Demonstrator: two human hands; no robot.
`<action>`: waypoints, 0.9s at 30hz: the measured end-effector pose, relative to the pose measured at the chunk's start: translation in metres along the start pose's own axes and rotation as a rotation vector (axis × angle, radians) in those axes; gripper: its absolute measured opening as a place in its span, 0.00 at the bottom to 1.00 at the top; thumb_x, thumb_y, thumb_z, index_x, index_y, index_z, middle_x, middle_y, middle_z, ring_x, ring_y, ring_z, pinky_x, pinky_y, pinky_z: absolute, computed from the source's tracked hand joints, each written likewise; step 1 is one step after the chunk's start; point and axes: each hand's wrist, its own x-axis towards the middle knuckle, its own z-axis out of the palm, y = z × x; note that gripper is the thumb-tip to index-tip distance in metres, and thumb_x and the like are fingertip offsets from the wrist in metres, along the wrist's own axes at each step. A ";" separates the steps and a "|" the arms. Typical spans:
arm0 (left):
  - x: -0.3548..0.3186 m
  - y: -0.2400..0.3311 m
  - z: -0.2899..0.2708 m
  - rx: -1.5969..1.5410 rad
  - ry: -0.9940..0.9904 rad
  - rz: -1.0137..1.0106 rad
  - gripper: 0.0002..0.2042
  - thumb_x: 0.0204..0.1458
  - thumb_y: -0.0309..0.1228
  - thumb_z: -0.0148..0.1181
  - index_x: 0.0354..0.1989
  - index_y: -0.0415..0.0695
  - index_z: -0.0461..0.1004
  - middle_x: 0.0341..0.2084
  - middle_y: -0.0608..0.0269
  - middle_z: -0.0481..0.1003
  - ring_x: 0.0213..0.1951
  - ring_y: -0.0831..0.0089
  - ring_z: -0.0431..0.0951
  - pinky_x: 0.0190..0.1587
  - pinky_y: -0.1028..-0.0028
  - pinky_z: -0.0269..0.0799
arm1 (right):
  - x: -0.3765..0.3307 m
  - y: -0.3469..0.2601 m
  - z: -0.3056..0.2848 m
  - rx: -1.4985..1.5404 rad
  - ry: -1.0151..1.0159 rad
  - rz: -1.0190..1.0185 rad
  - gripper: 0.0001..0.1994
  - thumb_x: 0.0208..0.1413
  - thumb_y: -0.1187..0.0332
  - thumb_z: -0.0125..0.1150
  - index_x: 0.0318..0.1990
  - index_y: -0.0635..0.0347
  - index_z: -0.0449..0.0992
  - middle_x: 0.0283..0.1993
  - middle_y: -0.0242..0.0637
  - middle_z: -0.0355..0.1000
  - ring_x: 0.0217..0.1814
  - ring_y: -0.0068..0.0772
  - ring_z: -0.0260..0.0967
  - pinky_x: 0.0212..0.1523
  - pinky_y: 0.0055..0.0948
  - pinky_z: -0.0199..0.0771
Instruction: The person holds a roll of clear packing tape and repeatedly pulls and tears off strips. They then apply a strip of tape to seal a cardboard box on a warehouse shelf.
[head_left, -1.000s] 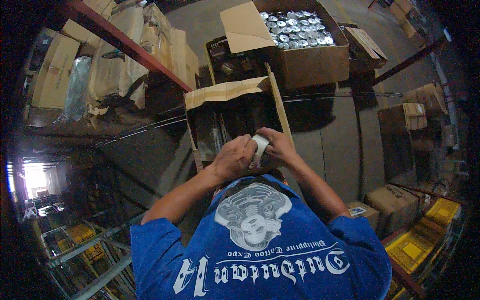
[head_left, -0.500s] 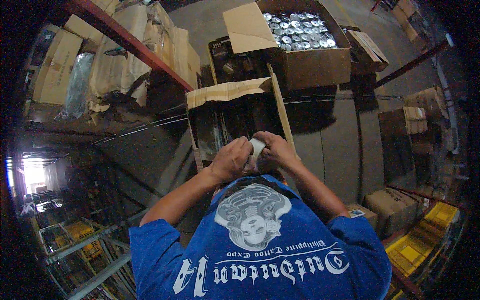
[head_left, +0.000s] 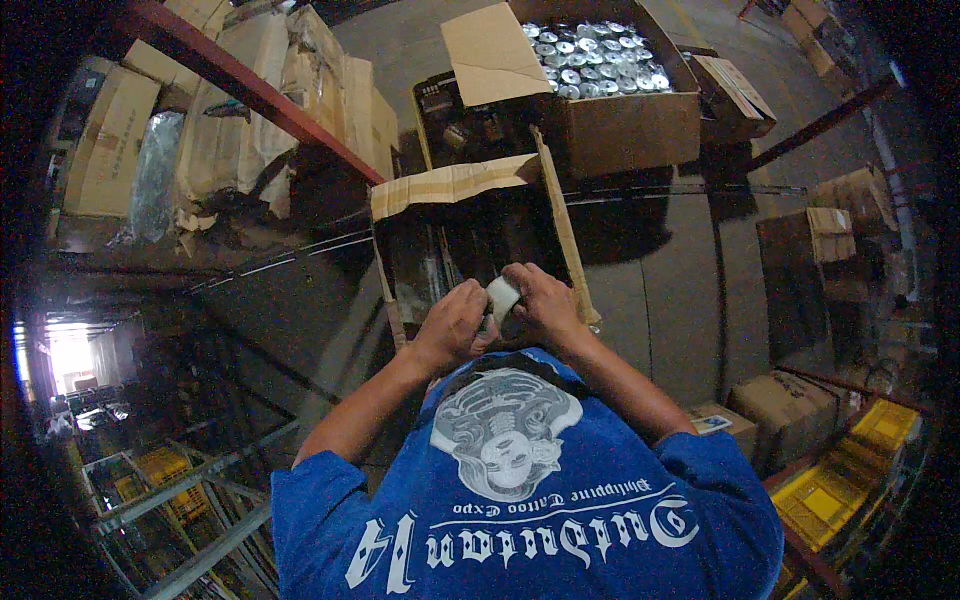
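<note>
Far left: dim aisle with metal racking (head_left: 190, 490) below; a bright doorway behind it, detail lost in the dark.
Upper left: red shelf beam (head_left: 250, 85) running diagonally, stacked cardboard cartons (head_left: 110, 130) and a clear plastic bag (head_left: 155, 180) behind it.
Left hand (head_left: 455, 325): fingers curled onto the near side of a small pale round item (head_left: 502, 297), thumb up against its edge; clenched on it, not resting.
Item location: held between both hands, just above the open brown carton (head_left: 470, 235), in front of the person's chest.
Item, character: small, whitish, cylinder-like; possibly a wrapped can or a roll, too small and half covered to say which.
Handling, judged: light, since fingertips alone carry it; looks rigid, no sag or dent under the grip. A smooth wrap could be slippery, so take it around the curved side with thumb opposite fingers, not by the flat ends.
Right hand (head_left: 545, 305): wraps the far side of the same item, fingers closed over its top; grasping it together with the left.
Behind hands: large cardboard box (head_left: 620, 130), flaps up, filled with round silver can tops (head_left: 595, 60).
Right: more closed cartons (head_left: 790, 415) on the concrete floor (head_left: 680, 260).
Lower right: yellow plastic crates (head_left: 830, 495).
</note>
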 end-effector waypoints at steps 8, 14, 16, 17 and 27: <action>-0.006 0.011 -0.005 -0.119 0.257 -0.137 0.13 0.55 0.26 0.60 0.47 0.36 0.71 0.39 0.46 0.73 0.43 0.49 0.76 0.46 0.59 0.74 | 0.004 0.005 -0.006 0.037 0.050 -0.036 0.28 0.45 0.69 0.72 0.56 0.47 0.68 0.49 0.40 0.71 0.49 0.56 0.74 0.44 0.51 0.77; -0.004 0.027 0.003 -0.141 0.363 -0.267 0.12 0.54 0.29 0.66 0.46 0.39 0.80 0.41 0.47 0.78 0.44 0.51 0.80 0.48 0.61 0.76 | 0.005 0.000 -0.011 0.019 0.086 -0.019 0.28 0.44 0.71 0.72 0.54 0.50 0.67 0.49 0.43 0.70 0.48 0.58 0.73 0.42 0.51 0.75; -0.002 0.029 0.006 -0.134 0.379 -0.253 0.12 0.54 0.28 0.66 0.45 0.38 0.80 0.40 0.48 0.78 0.41 0.52 0.81 0.45 0.63 0.77 | 0.005 0.000 -0.012 0.002 0.105 -0.026 0.28 0.44 0.72 0.72 0.54 0.50 0.66 0.49 0.43 0.69 0.48 0.58 0.73 0.42 0.51 0.75; -0.001 0.029 0.007 -0.136 0.379 -0.244 0.11 0.54 0.28 0.66 0.44 0.38 0.80 0.39 0.48 0.78 0.41 0.53 0.81 0.44 0.63 0.77 | 0.004 0.000 -0.013 -0.015 0.118 -0.031 0.28 0.43 0.72 0.71 0.54 0.50 0.66 0.49 0.43 0.69 0.48 0.58 0.73 0.42 0.51 0.75; 0.003 0.028 0.005 -0.055 0.252 -0.198 0.06 0.54 0.27 0.64 0.37 0.39 0.77 0.34 0.50 0.76 0.36 0.51 0.80 0.39 0.59 0.76 | 0.000 0.002 -0.010 -0.055 0.160 -0.060 0.27 0.43 0.71 0.69 0.54 0.49 0.68 0.49 0.42 0.69 0.47 0.56 0.73 0.40 0.50 0.75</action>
